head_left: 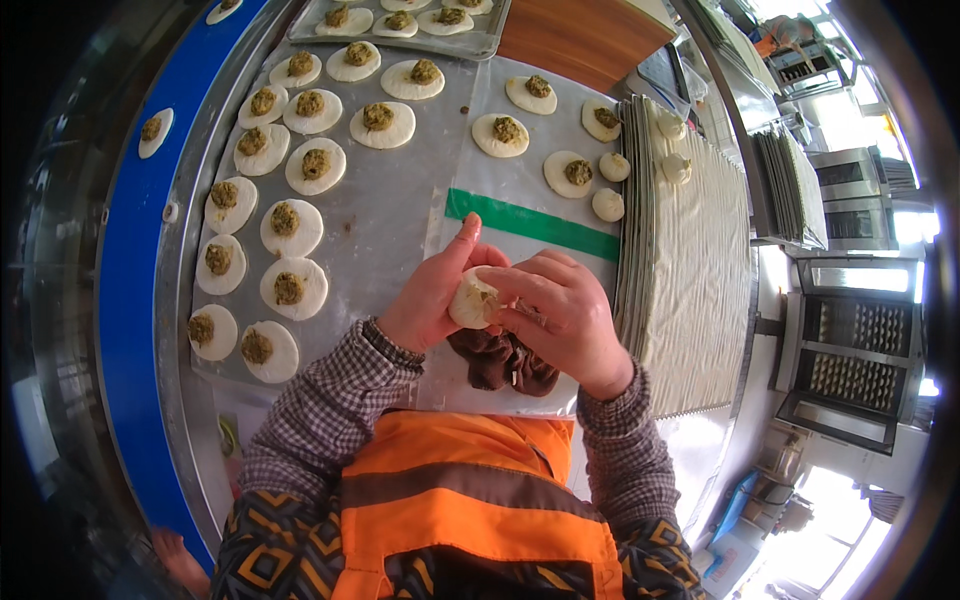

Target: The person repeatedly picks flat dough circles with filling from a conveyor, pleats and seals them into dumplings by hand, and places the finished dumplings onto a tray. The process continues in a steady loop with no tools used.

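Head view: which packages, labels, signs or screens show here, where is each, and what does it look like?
Clear plastic sheet: flat on the metal table under the dough rounds, crossed by a green stripe.
Dark flat device: top right beyond the stack of trays, possibly a screen, too small to tell.
No other labels or signs are clear. The left hand and right hand hold a dumpling, not a package.

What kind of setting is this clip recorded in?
Most likely a commercial bakery or dumpling kitchen. Rows of dough rounds topped with filling cover a steel worktable, racked ovens stand at right, and the left hand and right hand pinch a filled bun closed.
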### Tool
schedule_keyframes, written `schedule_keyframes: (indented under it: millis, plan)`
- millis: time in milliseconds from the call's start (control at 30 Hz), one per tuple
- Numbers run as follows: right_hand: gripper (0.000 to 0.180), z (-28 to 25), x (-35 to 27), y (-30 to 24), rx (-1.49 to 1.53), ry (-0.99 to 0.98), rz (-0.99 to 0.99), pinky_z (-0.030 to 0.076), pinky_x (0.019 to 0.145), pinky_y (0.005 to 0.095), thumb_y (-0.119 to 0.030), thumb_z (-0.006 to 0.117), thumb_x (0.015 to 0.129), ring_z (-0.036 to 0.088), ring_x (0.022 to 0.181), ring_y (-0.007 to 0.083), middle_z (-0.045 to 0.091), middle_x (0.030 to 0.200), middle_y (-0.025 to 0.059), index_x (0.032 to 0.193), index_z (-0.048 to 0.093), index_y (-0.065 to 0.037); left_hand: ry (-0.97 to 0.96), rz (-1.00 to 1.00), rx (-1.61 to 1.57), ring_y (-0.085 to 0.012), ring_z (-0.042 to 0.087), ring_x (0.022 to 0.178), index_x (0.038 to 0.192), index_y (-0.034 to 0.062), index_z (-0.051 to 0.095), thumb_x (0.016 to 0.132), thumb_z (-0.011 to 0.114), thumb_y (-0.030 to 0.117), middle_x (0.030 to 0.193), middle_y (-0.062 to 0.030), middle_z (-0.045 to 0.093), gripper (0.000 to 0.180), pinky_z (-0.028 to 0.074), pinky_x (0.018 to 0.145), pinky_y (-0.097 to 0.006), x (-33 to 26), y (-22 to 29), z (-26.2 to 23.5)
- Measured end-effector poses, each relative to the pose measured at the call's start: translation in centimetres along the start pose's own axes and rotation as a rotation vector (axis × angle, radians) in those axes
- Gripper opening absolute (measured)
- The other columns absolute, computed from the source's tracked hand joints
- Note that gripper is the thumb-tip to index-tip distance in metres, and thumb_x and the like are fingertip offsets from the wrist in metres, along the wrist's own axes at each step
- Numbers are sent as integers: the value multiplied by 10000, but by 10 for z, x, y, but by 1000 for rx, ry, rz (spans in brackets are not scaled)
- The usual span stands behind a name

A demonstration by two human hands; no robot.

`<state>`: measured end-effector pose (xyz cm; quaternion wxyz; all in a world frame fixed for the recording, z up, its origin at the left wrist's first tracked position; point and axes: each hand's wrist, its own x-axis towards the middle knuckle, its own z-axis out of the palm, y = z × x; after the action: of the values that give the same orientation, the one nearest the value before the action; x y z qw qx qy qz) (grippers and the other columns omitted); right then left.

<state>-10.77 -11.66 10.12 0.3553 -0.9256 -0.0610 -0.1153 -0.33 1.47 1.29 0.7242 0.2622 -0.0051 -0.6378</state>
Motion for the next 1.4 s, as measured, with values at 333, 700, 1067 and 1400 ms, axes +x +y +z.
schedule_keyframes:
  millis: [333,700,1067,1400]
  plan:
    - [148,-7,14,-2,-67,-227,-47,496,665,398,-118,709,745,597,751,304,622,807,93,873,649,-77,49,-97,184,-146,653,645,1001,34,590,958,355,663,844,-51,643,673,577,518,-307,-5,2,9]
    - [379,-4,5,4,-43,29,-54,510,729,364,-61,762,691,602,821,257,641,981,83,1067,719,-77,28,-142,17,-181,662,641,1025,43,582,990,329,612,852,-61,650,623,576,493,-328,4,3,5]
    - [878,13,-34,-6,40,75,381,527,850,427,-176,836,641,616,1037,389,524,1321,188,1423,440,-131,132,105,29,-200,632,1024,1275,64,489,1006,277,609,1121,-96,616,643,543,869,-365,18,-11,18]
    - [558,-48,-80,65,322,386,516,524,656,248,-29,788,728,639,775,111,605,1109,69,1242,576,-70,46,205,339,-222,474,1260,1505,104,278,967,280,680,1363,-102,508,789,324,1095,-410,45,-24,57]
